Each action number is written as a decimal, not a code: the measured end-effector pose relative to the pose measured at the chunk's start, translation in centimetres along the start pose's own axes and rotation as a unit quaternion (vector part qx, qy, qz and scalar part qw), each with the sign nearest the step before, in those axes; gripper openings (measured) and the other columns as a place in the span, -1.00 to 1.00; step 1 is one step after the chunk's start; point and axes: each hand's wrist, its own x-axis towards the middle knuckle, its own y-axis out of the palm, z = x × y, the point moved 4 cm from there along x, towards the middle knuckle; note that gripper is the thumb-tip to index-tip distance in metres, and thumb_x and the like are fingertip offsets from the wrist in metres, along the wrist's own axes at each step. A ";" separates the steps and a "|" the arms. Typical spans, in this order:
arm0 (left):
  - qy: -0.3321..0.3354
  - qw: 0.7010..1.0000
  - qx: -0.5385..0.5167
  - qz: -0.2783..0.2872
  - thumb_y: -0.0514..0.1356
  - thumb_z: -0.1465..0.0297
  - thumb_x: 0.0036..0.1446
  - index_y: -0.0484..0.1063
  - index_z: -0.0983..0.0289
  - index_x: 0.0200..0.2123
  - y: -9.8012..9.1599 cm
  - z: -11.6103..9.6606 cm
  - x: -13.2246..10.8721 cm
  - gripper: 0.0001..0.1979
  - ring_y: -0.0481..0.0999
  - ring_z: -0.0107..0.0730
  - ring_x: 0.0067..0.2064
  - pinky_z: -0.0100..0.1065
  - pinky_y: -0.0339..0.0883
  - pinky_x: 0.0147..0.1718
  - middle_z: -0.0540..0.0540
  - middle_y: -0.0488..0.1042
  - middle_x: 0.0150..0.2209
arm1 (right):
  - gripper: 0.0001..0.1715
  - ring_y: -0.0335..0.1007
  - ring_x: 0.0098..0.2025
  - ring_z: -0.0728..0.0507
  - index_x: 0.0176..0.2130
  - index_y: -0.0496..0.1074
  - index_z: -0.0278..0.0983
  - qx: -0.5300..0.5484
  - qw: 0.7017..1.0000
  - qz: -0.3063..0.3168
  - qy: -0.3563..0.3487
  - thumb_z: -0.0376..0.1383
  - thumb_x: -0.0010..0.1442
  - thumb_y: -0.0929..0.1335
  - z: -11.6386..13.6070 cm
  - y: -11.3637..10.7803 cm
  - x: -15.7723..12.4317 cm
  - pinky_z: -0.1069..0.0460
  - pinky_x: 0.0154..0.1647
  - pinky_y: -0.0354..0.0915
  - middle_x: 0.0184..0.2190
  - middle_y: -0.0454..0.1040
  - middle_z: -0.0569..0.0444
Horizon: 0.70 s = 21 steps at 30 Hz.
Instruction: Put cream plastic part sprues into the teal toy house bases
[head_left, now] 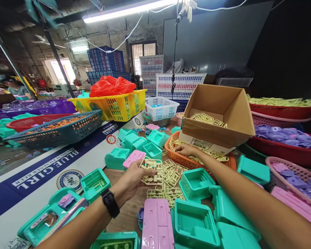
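My left hand (133,180) is closed on a cream plastic parts frame (152,170), held over a loose pile of the same frames (168,186) on the table. A black watch sits on that wrist. My right hand (186,149) reaches into the orange basket (194,162) of cream frames, fingers bent down onto them under the edge of a tilted cardboard box (217,117). Teal plastic case halves (195,181) and pink lids (157,221) lie all around both hands.
A yellow basket (114,105) with a red bag, a dark blue basket (59,131) of orange pieces and a small white basket (160,108) stand on the left and behind. Red bowls (287,148) of purple and cream parts line the right. A person sits at far left.
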 end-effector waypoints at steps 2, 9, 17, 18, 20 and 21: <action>0.000 1.000 0.004 0.000 0.45 0.47 -0.21 0.40 0.30 -0.24 -0.1 0.0 0.2 -0.58 0.63 -0.16 -0.20 -0.13 0.59 -0.23 0.16 0.60 -0.21 | -0.46 0.15 -0.55 0.00 -0.53 0.35 -0.26 0.029 0.999 0.018 0.030 0.13 0.15 0.37 0.1 0.2 0.1 0.04 -0.46 0.16 -0.62 0.27 0.21; 0.006 1.000 -0.024 0.011 0.35 0.56 -0.09 0.40 0.31 -0.29 0.0 0.1 0.3 -0.74 0.60 -0.24 -0.29 -0.15 0.58 -0.25 0.12 0.58 -0.26 | -0.29 0.02 -0.55 0.01 -0.69 0.21 -0.22 0.058 0.994 -0.061 0.064 0.30 -0.19 0.43 0.1 -0.9 -0.7 0.05 -0.51 -0.05 -0.69 0.17 0.18; 0.057 0.989 -0.138 -0.023 0.31 0.66 -0.03 0.41 0.31 -0.33 -0.9 0.3 -1.0 -0.78 0.57 -0.36 -0.32 -0.24 0.55 -0.23 0.07 0.54 -0.32 | -0.20 0.10 -0.54 0.00 -0.44 0.50 -0.27 0.229 0.958 -0.166 0.050 0.37 -0.29 0.49 5.1 -0.6 -7.3 0.05 -0.53 0.02 -0.57 0.35 0.13; 0.066 0.985 -0.156 -0.031 0.30 0.67 -0.03 0.41 0.31 -0.33 -0.9 0.3 -1.4 -0.77 0.57 -0.38 -0.32 -0.29 0.54 -0.24 0.07 0.55 -0.32 | -0.22 0.17 -0.53 0.00 -0.39 0.54 -0.27 0.298 0.941 -0.144 0.065 0.29 -0.34 0.56 6.1 0.6 -8.1 0.05 -0.53 0.09 -0.52 0.42 0.09; 0.077 0.980 -0.180 -0.038 0.26 0.69 -0.01 0.43 0.31 -0.31 -0.7 0.4 -2.2 -0.77 0.55 -0.42 -0.34 -0.37 0.50 -0.29 0.06 0.55 -0.32 | -0.29 0.29 -0.49 -0.03 -0.37 0.58 -0.28 0.401 0.907 -0.095 0.083 0.14 -0.39 0.65 8.6 3.5 -9.5 0.06 -0.51 0.22 -0.46 0.50 0.03; 0.078 0.978 -0.189 -0.036 0.24 0.70 0.00 0.44 0.31 -0.29 -0.5 0.3 -2.8 -0.77 0.55 -0.44 -0.35 -0.40 0.48 -0.32 0.05 0.56 -0.32 | -0.33 0.34 -0.47 -0.04 -0.38 0.58 -0.27 0.422 0.900 -0.078 0.079 0.12 -0.36 0.66 9.9 4.8 -10.1 0.06 -0.49 0.28 -0.45 0.52 0.02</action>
